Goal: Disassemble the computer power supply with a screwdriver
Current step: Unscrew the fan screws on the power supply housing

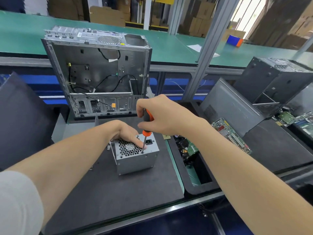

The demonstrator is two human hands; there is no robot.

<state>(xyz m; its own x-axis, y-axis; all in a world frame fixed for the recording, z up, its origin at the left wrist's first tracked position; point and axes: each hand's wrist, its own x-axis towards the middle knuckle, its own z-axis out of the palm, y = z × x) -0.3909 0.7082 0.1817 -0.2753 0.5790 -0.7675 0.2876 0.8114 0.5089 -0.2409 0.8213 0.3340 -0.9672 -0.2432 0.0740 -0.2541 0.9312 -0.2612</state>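
One power supply (135, 156), a bare grey metal box, stood on the dark mat of the counter (101, 192) in the centre foreground. Its honeycomb fan grille faced up, with a black mains socket beside it. The left hand (127, 134) lay flat on the grille with fingers fairly straight, pressing the box down and covering the far-left corner of the top face. The right hand (159, 114) gripped the orange-and-black handle of the screwdriver (147, 128). The tool was held nearly upright, with its tip set at the grille's near-right corner.

A label at the fan hub showed through the grille, but its writing could not be read. Behind stood an open computer case (96, 73) with loose black cables inside. It carried a white label on top and small yellow and orange tags, all illegible. To the right, green circuit boards (231, 135) lay against a leaning grey panel (232, 106), their print too fine to read. A second dark case (274, 78) was cut off by the right edge. The power supply's wires, at its left, were mostly hidden by the left wrist.
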